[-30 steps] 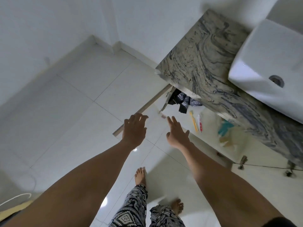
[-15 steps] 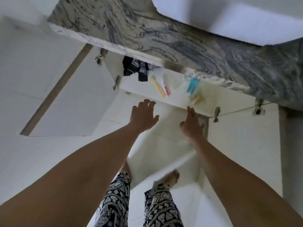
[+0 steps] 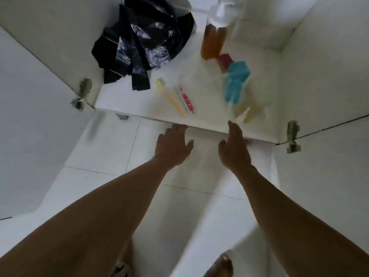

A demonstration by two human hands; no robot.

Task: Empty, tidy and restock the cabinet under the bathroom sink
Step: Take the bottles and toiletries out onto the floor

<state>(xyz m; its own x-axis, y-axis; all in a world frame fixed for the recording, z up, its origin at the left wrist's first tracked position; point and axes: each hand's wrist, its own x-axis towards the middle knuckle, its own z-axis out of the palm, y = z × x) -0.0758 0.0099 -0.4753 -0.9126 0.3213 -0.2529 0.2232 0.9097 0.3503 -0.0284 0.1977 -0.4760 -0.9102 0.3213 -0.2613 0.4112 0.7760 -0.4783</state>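
The white cabinet floor [image 3: 209,108] lies open in front of me. On it are a heap of black plastic bags [image 3: 143,43] at the back left, an amber pump bottle [image 3: 213,41], a red block [image 3: 225,60], a blue pack [image 3: 236,80], pale yellow items [image 3: 249,112], a yellow toothbrush [image 3: 169,96] and a red-and-white tube [image 3: 186,100]. My left hand [image 3: 172,146] and my right hand [image 3: 233,148] hover empty, fingers apart, just before the cabinet's front edge.
The left cabinet door [image 3: 34,120] stands wide open with its hinge [image 3: 82,92] showing. The right door [image 3: 323,156] and its hinge [image 3: 292,136] are at the right. White floor tiles [image 3: 111,148] lie below; my foot [image 3: 223,264] shows at the bottom.
The view has dropped from above the counter down to the open cabinet. Both hands have moved forward and now reach its front edge, still empty.
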